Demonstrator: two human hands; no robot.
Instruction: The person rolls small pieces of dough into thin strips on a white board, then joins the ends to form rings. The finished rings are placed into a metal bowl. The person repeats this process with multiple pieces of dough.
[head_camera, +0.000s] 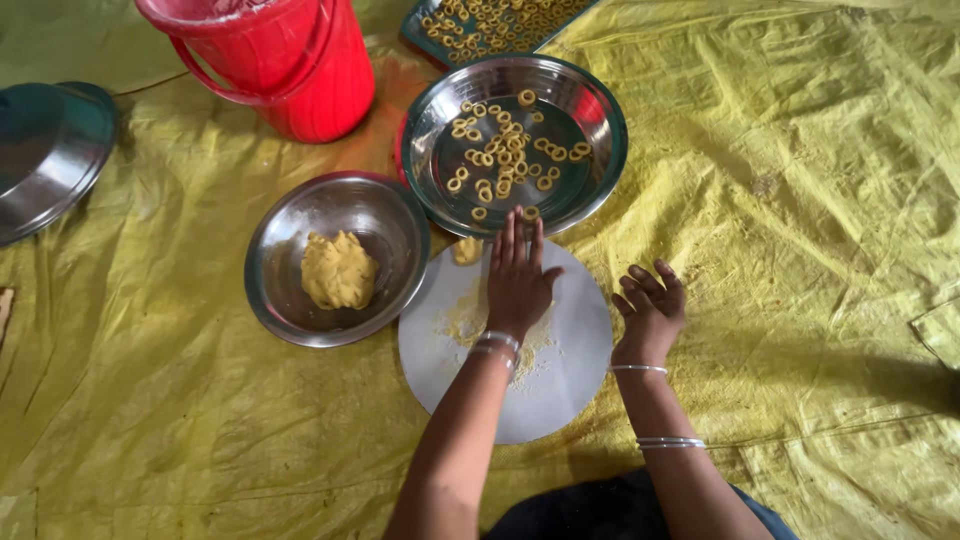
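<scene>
- The left hand (517, 283) lies flat, fingers straight, pressed palm-down on a round pale board (560, 390) dusted with yellow crumbs; whether dough sits under the palm cannot be told.
- The right hand (651, 312) rests at the board's right edge, fingers loosely curled, holding nothing.
- A small dough piece (466, 250) sits at the board's far rim, near the left fingertips.
- The dough lump (339, 270) in the steel bowl (290, 310) looks soft, light and pliable, likely crumbly; best pinched gently from the top.
- Small dough rings (500, 155) lie in a shiny steel plate (600, 110); they seem fragile.
- A red bucket (300, 70) stands on the wrinkled yellow sheet (800, 200).
</scene>
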